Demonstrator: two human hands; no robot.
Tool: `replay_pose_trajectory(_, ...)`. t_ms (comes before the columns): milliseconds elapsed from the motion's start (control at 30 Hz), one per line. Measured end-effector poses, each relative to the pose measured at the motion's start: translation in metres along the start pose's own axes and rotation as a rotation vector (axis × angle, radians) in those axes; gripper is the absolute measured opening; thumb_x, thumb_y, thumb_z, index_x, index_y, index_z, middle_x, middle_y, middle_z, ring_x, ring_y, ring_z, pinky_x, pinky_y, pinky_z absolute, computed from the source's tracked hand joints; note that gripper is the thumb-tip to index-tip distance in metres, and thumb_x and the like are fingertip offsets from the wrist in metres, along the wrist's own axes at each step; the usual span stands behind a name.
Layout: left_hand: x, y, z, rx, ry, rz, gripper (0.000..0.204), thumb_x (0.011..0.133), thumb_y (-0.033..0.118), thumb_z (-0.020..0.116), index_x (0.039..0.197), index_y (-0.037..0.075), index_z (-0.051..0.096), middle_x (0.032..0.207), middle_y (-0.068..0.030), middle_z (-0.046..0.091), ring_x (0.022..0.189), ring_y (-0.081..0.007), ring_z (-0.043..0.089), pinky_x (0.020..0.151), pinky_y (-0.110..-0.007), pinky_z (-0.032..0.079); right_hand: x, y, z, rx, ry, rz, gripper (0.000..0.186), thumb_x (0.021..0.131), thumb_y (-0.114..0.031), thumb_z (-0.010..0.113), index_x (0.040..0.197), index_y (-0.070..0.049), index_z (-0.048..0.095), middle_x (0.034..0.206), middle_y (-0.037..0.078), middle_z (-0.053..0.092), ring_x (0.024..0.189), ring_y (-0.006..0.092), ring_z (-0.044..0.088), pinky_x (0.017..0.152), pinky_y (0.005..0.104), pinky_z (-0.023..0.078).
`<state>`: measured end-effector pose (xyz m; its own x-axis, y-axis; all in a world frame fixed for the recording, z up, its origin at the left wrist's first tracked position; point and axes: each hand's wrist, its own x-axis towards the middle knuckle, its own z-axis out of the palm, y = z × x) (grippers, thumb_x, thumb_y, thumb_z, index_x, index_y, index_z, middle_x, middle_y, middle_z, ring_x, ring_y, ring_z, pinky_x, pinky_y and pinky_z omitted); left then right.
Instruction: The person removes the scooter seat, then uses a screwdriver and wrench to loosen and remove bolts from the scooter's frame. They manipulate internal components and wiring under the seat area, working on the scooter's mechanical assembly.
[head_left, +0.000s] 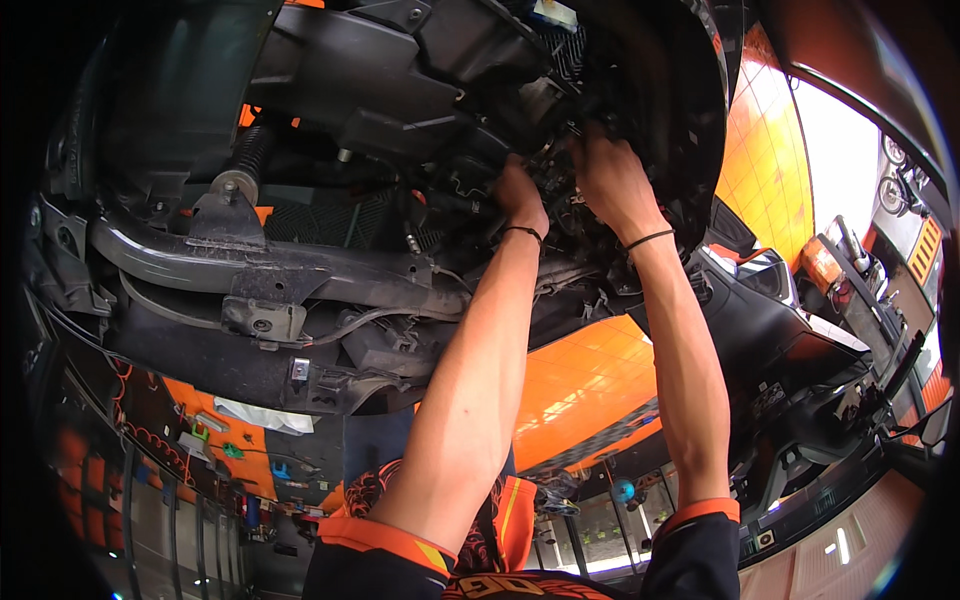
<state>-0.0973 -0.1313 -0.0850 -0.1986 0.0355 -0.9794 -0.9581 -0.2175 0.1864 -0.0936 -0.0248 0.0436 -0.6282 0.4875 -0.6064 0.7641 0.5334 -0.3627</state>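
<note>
Both my arms reach up into the dark, exposed inside of a motor vehicle, among black parts and cables. My left hand (pixel 521 198) is there with its fingers curled in, their tips lost in shadow. Just to its right, my right hand (pixel 612 178) is bent down with fingers drawn together on a small part I cannot make out. Left of my hands runs a thick black frame tube (pixel 340 273), with a coil spring (pixel 246 160) above it and a bolted bracket (pixel 262 320) below. A thin cable (pixel 375 322) follows the tube towards my left forearm.
Black plastic bodywork (pixel 790 370) stands close on the right. Dark panels (pixel 350 75) overhang the upper left. Orange flooring (pixel 590 370) shows between my forearms. Equipment (pixel 850 265) and a parked two-wheeler (pixel 897 190) are farther off at the right.
</note>
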Motion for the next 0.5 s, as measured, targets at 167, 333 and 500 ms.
replay_pose_trajectory(167, -0.015, 0.009, 0.006, 0.064, 0.035, 0.008, 0.028, 0.087, 0.026, 0.056, 0.087, 0.001, 0.071, 0.09, -0.0035, 0.069, 0.079, -0.0168, 0.063, 0.077, -0.033, 0.048, -0.004, 0.002, 0.003, -0.069, 0.106, -0.146, 0.034, 0.092, -0.014, 0.064, 0.119, 0.003, 0.055, 0.109, 0.036, 0.062, 0.102, 0.0501, 0.06, 0.09, 0.0514, 0.05)
replay_pose_trajectory(333, -0.017, 0.013, 0.006, 0.048, 0.031, 0.005, 0.027, 0.087, 0.026, 0.057, 0.088, 0.004, 0.072, 0.091, -0.0022, 0.069, 0.081, -0.0155, 0.064, 0.077, -0.032, 0.049, 0.006, 0.007, -0.004, 0.028, 0.068, -0.255, 0.037, 0.09, -0.016, 0.066, 0.121, 0.001, 0.054, 0.104, 0.033, 0.064, 0.098, 0.0507, 0.061, 0.088, 0.0526, 0.05)
replay_pose_trajectory(500, -0.019, 0.014, 0.01, 0.047, 0.061, 0.005, 0.026, 0.086, 0.025, 0.059, 0.091, 0.003, 0.073, 0.092, -0.0029, 0.071, 0.08, -0.0163, 0.065, 0.077, -0.032, 0.05, 0.006, 0.01, 0.006, 0.032, 0.101, -0.153, 0.031, 0.089, -0.014, 0.065, 0.115, 0.002, 0.057, 0.102, 0.032, 0.065, 0.097, 0.0508, 0.061, 0.084, 0.0546, 0.05)
